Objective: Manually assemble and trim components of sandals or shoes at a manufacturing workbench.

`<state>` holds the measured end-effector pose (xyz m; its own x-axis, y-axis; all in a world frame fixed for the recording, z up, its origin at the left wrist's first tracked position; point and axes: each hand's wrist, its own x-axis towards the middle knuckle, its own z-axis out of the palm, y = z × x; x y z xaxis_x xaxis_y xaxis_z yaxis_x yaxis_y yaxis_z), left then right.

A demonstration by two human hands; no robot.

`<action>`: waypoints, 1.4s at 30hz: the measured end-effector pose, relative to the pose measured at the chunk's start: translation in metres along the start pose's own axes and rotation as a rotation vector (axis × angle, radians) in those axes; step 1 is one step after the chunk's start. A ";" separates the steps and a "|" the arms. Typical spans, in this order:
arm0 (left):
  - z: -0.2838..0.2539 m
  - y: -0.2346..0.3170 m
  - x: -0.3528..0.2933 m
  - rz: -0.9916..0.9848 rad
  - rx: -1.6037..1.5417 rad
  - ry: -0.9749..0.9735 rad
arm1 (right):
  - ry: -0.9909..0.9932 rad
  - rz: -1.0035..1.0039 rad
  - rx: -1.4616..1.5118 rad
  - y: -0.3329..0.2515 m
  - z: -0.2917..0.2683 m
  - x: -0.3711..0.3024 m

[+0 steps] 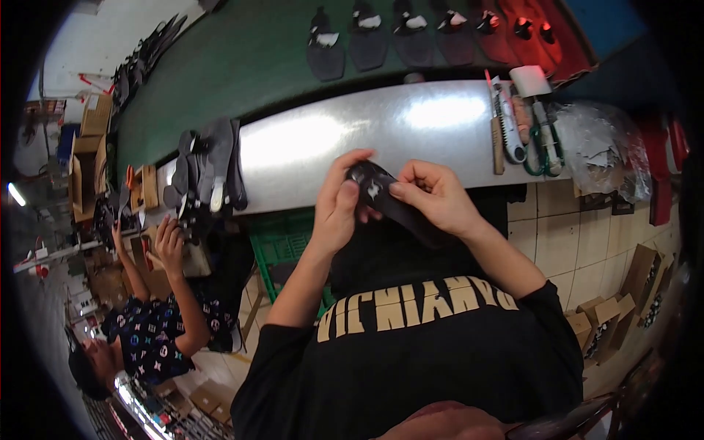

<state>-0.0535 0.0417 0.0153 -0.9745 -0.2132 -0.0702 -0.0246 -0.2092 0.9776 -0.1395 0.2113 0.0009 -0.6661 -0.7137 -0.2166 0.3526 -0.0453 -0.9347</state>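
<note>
A black sandal point(408, 218) is held between my two hands, just off the near edge of the metal table. My left hand point(339, 202) grips its strap end, the thumb on top and the fingers behind. On the other side my right hand point(438, 199) pinches at the strap with thumb and bent index finger. A small white patch shows on the strap between the hands. What the right fingertips pinch exactly is partly hidden. The sandal's other end points down toward my black shirt.
Several dark and red sandals point(411, 33) line the green conveyor belt point(242, 62). On the metal table point(293, 158), dark sandals point(218, 165) lie left; a utility knife point(511, 136), scissors point(548, 143) and a plastic bag point(605, 150) lie right. A co-worker point(165, 319) works at the left.
</note>
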 end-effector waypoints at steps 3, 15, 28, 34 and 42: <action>-0.011 -0.007 0.002 0.064 0.138 0.042 | -0.017 -0.053 -0.031 -0.001 0.005 0.004; -0.048 -0.016 -0.011 -0.350 -0.380 0.110 | 0.735 -0.490 -1.388 -0.026 -0.117 0.028; -0.056 -0.031 -0.013 -0.352 -0.703 0.383 | 0.591 -0.440 -1.900 0.010 -0.126 0.015; -0.046 -0.031 -0.007 -0.460 -0.854 0.422 | 0.535 -0.365 -1.610 0.021 -0.112 0.018; -0.032 -0.029 0.000 -0.597 -1.135 0.467 | 0.058 -0.164 -0.349 0.005 -0.006 -0.022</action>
<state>-0.0454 0.0177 -0.0198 -0.7091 -0.0671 -0.7019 0.0037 -0.9958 0.0915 -0.1273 0.2306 -0.0004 -0.7346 -0.6756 -0.0628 0.0003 0.0923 -0.9957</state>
